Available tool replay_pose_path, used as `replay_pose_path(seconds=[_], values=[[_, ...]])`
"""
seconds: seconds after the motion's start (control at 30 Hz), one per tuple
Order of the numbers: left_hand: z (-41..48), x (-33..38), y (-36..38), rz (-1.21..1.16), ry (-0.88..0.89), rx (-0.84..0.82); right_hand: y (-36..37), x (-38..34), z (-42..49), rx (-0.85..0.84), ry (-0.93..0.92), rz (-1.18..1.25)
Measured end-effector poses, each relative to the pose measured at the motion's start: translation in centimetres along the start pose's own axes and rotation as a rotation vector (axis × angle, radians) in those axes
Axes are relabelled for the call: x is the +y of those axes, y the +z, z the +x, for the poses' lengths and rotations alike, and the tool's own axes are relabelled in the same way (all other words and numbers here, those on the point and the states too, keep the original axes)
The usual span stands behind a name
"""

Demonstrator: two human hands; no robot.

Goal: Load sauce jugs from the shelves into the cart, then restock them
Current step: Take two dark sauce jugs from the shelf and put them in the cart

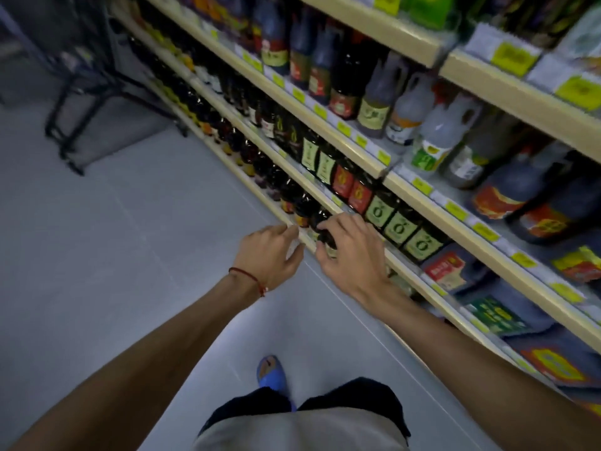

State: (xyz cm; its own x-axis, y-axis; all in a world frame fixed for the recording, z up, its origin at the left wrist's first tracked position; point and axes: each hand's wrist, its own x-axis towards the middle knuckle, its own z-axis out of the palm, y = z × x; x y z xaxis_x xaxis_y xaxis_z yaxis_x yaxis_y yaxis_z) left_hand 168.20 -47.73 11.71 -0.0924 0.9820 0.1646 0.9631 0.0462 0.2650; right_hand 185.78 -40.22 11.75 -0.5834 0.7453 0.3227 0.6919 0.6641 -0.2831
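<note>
Our right hand is curled over the top of a dark jug on the lowest shelf. The fingers drape its far side and the thumb hooks in from the near side. We read this as a grip on the neck, taken from above because the shelf overhead leaves little room to reach in any other way.

At nine o'clock from it, just beside, is our left hand, with a red cord round the wrist. Its fingers bend in at the shelf rail. The blur keeps us from telling whether they hold anything or only rest on the rail. We judge it is there to steady us, or to take the jug's weight as it comes out.

From the jug, the row of jugs runs off toward eleven o'clock, packed shoulder to shoulder, which is why we start at the near end. At two o'clock, one shelf up, stand the green-labelled bottles, faces out for shoppers.

The cart waits well apart at ten o'clock, across open floor. Each jug we lift will therefore need carrying, and with liquid that heavy, two hands seem wise.
</note>
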Motion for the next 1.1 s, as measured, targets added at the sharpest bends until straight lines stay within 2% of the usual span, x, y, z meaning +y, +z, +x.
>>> replay_pose_path(seconds=[0.17,0.43,0.67,1.1], values=[[-0.3,-11.2,-2.7,0.094,-0.136,0.025,4.6,-7.5,6.9,-0.071,-0.063,0.040],[1.2,-25.9,-4.9,0.234,-0.335,-0.001,13.0,-15.7,18.7,-0.104,-0.270,0.072],[6.2,-40.1,-7.4,0.258,-0.549,-0.008,22.5,-22.9,32.6,-0.183,-0.405,0.134],[15.6,-64.0,-14.1,0.318,-0.785,-0.030,34.7,-37.8,56.2,-0.320,-0.609,0.184]])
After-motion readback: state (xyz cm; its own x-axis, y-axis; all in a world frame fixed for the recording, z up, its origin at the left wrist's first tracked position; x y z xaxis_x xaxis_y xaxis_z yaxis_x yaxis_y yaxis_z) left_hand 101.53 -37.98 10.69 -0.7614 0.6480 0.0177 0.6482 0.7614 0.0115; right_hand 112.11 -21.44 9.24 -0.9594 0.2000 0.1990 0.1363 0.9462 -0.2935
